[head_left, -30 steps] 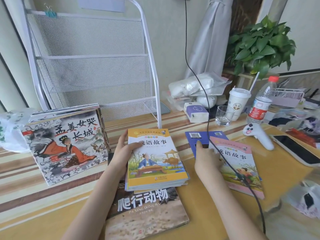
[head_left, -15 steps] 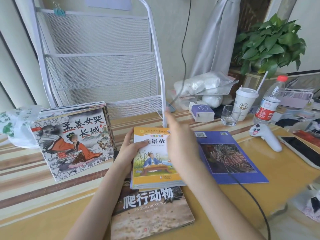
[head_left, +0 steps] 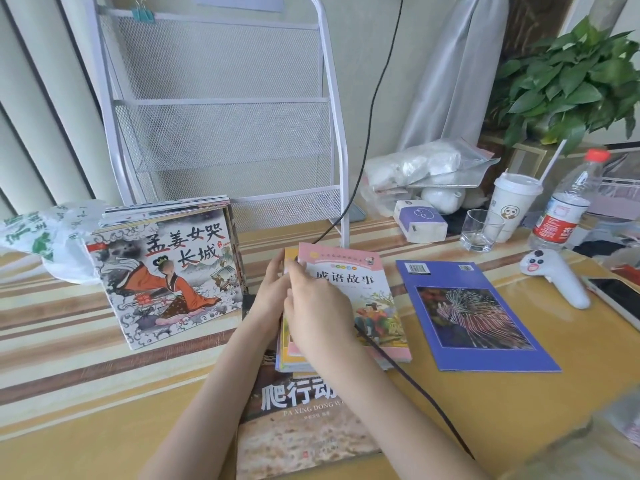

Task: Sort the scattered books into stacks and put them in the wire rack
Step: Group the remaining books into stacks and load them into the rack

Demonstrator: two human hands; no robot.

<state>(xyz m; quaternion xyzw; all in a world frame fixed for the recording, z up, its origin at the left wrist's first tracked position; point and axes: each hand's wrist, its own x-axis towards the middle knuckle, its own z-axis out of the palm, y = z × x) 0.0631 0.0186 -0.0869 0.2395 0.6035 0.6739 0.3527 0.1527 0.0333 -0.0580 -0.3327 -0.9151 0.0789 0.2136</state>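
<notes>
A pink-covered story book (head_left: 360,282) lies on top of a small stack of yellow-covered books (head_left: 285,355), slightly askew to the right. My right hand (head_left: 318,313) rests on the pink cover, fingers reaching to its top left corner. My left hand (head_left: 270,296) holds the stack's left edge. The stack sits on a large brown reptile book (head_left: 298,427). To the right a blue book (head_left: 474,317) lies face down. A thick pile of picture books (head_left: 166,275) stands at the left. The white wire rack (head_left: 221,133) stands behind, its shelves bare.
A black cable (head_left: 415,386) runs over the table and the pink book. At the right are a white controller (head_left: 554,275), a phone (head_left: 616,296), a glass (head_left: 479,230), a paper cup (head_left: 512,206) and a bottle (head_left: 564,206). A plastic bag (head_left: 45,233) lies far left.
My right hand took the pink book off the blue book, carried it left and set it on the yellow stack. My left hand stayed at the stack's edge.
</notes>
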